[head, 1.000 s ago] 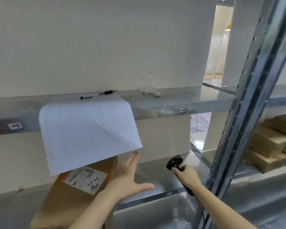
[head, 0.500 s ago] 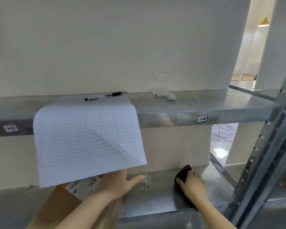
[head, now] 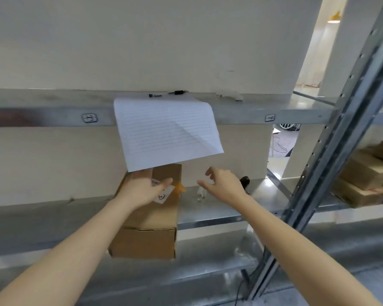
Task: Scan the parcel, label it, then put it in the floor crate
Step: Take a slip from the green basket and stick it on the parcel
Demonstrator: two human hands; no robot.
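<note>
A brown cardboard parcel [head: 149, 219] sits on the middle metal shelf [head: 212, 212], its front end sticking out past the shelf edge. A white shipping label [head: 164, 195] lies on its top. My left hand [head: 142, 189] rests flat on the parcel's top, partly covering the label. My right hand [head: 224, 185] hovers to the right of the parcel with fingers apart and nothing in it. The black handheld scanner [head: 244, 181] lies on the shelf just behind my right hand, mostly hidden by it.
A lined paper sheet [head: 167, 132] hangs over the upper shelf's edge above the parcel, with a black pen [head: 167, 93] behind it. A small white scrap [head: 201, 193] lies on the middle shelf. A slanted metal upright [head: 332, 138] stands at right, with cardboard boxes [head: 367, 175] beyond it.
My right hand has let go of the scanner, which now lies on the shelf, and moved left toward the parcel. My left hand has settled on the parcel's top. The view has shifted left.
</note>
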